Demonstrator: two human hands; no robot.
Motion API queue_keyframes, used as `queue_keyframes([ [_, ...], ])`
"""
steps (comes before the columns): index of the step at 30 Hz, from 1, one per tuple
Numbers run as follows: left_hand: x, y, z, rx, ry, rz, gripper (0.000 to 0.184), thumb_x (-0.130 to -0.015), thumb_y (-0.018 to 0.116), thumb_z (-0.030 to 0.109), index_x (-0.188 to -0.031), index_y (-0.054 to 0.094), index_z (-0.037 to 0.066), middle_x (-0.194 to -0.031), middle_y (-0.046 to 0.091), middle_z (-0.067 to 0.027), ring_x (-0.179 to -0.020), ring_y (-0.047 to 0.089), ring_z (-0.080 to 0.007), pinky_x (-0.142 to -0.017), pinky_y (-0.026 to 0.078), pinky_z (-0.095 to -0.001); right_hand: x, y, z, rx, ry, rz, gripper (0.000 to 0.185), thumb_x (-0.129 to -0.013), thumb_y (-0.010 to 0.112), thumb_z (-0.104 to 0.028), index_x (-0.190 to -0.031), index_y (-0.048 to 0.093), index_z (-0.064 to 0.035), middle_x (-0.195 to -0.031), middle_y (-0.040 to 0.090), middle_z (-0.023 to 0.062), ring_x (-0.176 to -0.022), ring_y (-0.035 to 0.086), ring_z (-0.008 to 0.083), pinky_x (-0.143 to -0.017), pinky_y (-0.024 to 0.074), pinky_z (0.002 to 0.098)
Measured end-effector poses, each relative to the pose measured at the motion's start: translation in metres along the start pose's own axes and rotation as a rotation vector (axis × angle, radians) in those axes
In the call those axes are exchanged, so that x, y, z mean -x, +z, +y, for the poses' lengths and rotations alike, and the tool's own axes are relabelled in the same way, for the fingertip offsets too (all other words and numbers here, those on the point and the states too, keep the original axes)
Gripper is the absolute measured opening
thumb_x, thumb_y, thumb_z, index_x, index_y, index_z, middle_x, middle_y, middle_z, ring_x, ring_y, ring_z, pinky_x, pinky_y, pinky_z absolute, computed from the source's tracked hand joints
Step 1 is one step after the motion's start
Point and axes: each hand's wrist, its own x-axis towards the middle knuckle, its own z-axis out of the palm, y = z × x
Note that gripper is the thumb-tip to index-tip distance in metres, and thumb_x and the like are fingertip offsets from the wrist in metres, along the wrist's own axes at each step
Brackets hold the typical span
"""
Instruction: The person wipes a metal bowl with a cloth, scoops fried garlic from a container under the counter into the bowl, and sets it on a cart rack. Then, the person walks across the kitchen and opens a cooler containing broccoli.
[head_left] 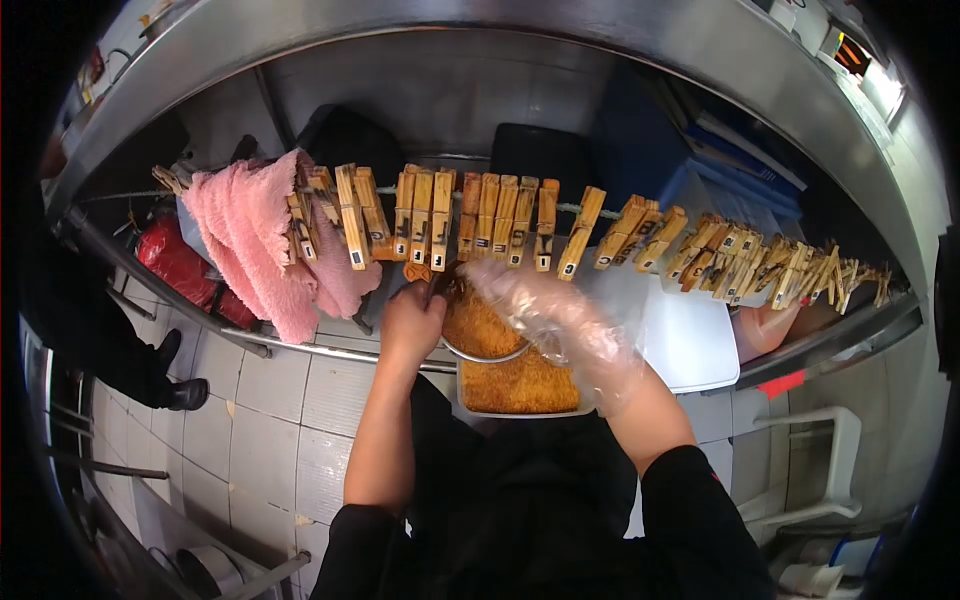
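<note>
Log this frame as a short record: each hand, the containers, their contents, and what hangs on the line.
Left hand: bare, seemingly gripping the round vessel at its left side
Right hand: in a clear plastic glove, over the vessel
Containers: round vessel, overlapping a rectangular tray
Contents: orange-brown, crumbly-looking material
Line: wooden clothespins, pink towel

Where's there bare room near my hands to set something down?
The white surface looks bare, bordered by your right forearm and the clothespins above. It's crowded between your left hand and gloved right hand: the round container overlaps the crumb-filled tray. The pink towel hangs farther left.
</note>
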Motion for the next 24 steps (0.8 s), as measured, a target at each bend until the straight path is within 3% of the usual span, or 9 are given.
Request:
queue_keyframes([
  [4, 0.001, -0.010, -0.040, 0.015, -0.096, 0.062, 0.028, -0.082, 0.061, 0.021, -0.096, 0.067, -0.002, -0.086, 0.065, -0.0278, -0.086, 0.065, -0.0428, -0.075, 0.050, -0.0483, 0.008, -0.013, -0.002, -0.090, 0.166, 0.341, 0.010, -0.090, 0.062, -0.017, -0.095, 0.064, -0.0079, -0.066, 0.052, 0.0015, -0.066, 0.055, 0.0143, -0.060, 0.0468, 0.0312],
  [7, 0.014, -0.036, -0.051, -0.059, -0.153, 0.137, 0.026, -0.082, 0.060, 0.019, -0.093, 0.065, -0.004, -0.084, 0.064, -0.0279, -0.083, 0.065, -0.0427, -0.072, 0.049, -0.0469, 0.012, 0.006, -0.013, 0.214, 0.508, 0.493, 0.010, -0.090, 0.062, -0.017, -0.095, 0.063, -0.0082, -0.065, 0.051, 0.0010, -0.065, 0.055, 0.0141, -0.060, 0.0467, 0.0312],
  [8, 0.018, -0.041, -0.057, -0.063, -0.152, 0.141, 0.026, -0.082, 0.060, 0.019, -0.093, 0.065, -0.004, -0.084, 0.064, -0.0279, -0.083, 0.065, -0.0427, -0.072, 0.049, -0.0469, 0.016, -0.015, 0.062, -0.499, 0.411, 0.351, 0.019, -0.093, 0.062, -0.027, -0.096, 0.064, -0.0085, -0.065, 0.053, 0.0011, -0.063, 0.055, 0.0134, -0.057, 0.0467, 0.0318],
  [9, 0.021, -0.046, -0.064, -0.050, -0.202, 0.193, 0.023, -0.081, 0.060, 0.018, -0.088, 0.063, -0.004, -0.080, 0.063, -0.0272, -0.079, 0.064, -0.0424, -0.069, 0.049, -0.0464, 0.015, 0.001, 0.047, -0.503, 0.406, 0.347, 0.019, -0.093, 0.062, -0.027, -0.096, 0.064, -0.0085, -0.065, 0.053, 0.0011, -0.063, 0.055, 0.0134, -0.057, 0.0467, 0.0318],
  [11, 0.029, -0.053, -0.073, -0.044, -0.254, 0.248, 0.021, -0.081, 0.060, 0.017, -0.083, 0.060, -0.004, -0.076, 0.062, -0.0266, -0.075, 0.063, -0.0421, -0.067, 0.048, -0.0459, 0.011, 0.046, -0.003, 0.684, 0.242, 0.254, 0.028, -0.096, 0.050, -0.020, -0.107, 0.063, 0.0022, -0.100, 0.065, 0.0145, -0.091, 0.064, 0.0250, -0.083, 0.0508, 0.0411],
  [14, 0.038, -0.057, -0.083, -0.105, -0.258, 0.243, 0.022, -0.081, 0.060, 0.015, -0.074, 0.051, -0.004, -0.068, 0.057, -0.0241, -0.065, 0.058, -0.0411, -0.062, 0.045, -0.0454, -0.005, 0.012, 0.153, 1.287, -0.018, 0.120, 0.023, -0.091, 0.055, -0.021, -0.097, 0.066, -0.0019, -0.090, 0.064, 0.0130, -0.084, 0.064, 0.0258, -0.075, 0.0510, 0.0414],
  [17, 0.043, -0.049, -0.097, -0.083, -0.217, 0.270, 0.024, -0.081, 0.061, 0.014, -0.072, 0.047, -0.003, -0.064, 0.054, -0.0221, -0.060, 0.053, -0.0391, -0.060, 0.043, -0.0456, -0.013, 0.004, 0.219, 1.646, -0.161, 0.206, 0.019, -0.086, 0.059, -0.022, -0.088, 0.068, -0.0059, -0.081, 0.063, 0.0115, -0.077, 0.065, 0.0266, -0.067, 0.0513, 0.0417],
  [20, 0.047, -0.041, -0.100, -0.049, -0.267, 0.230, 0.023, -0.081, 0.062, 0.013, -0.072, 0.049, -0.003, -0.064, 0.054, -0.0215, -0.060, 0.053, -0.0381, -0.060, 0.044, -0.0449, 0.003, 0.001, 0.113, 1.616, 0.044, -0.175, 0.024, -0.080, 0.063, -0.030, -0.086, 0.067, -0.0073, -0.078, 0.062, 0.0104, -0.077, 0.064, 0.0248, -0.065, 0.0496, 0.0407],
  [24, 0.044, -0.029, -0.095, -0.062, -0.292, 0.198, 0.022, -0.081, 0.064, 0.012, -0.072, 0.051, -0.003, -0.067, 0.055, -0.0214, -0.062, 0.055, -0.0378, -0.061, 0.045, -0.0447, 0.017, -0.047, 0.160, 1.435, -0.029, -0.094, 0.027, -0.074, 0.066, -0.031, -0.090, 0.065, -0.0090, -0.082, 0.061, 0.0092, -0.075, 0.063, 0.0241, -0.063, 0.0487, 0.0399],
])
